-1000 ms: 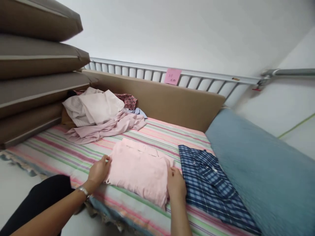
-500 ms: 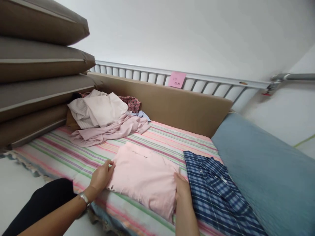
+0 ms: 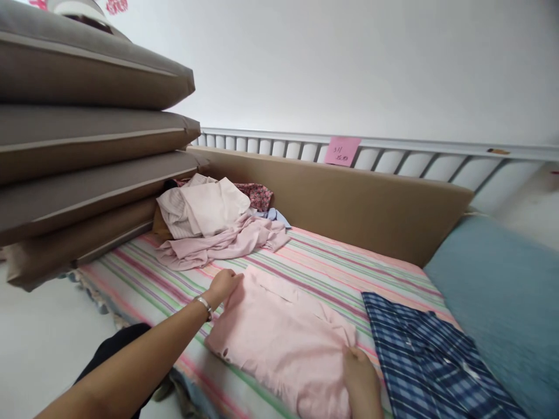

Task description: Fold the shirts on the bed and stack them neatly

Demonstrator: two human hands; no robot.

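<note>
A folded pale pink garment (image 3: 283,337) lies flat on the striped bed sheet (image 3: 144,273) between my two hands. My left hand (image 3: 225,286) pinches its far left corner between thumb and fingers. On the opposite side, my right hand (image 3: 362,375) grips the right edge, with its fingertips partly hidden by the cloth. Just to the right rests a folded blue plaid shirt (image 3: 428,355), apart from the pink garment.
A loose heap of clothes (image 3: 218,206) lies at the back left, beside stacked brown cushions (image 3: 96,131). A brown panel (image 3: 340,201) lines the back, below a white railing with a pink note (image 3: 343,151). At right stands a blue-grey padded piece (image 3: 502,279).
My left hand has slid from the garment's left edge up to its far corner. My right hand stays on the right edge. The camera view has swung left.
</note>
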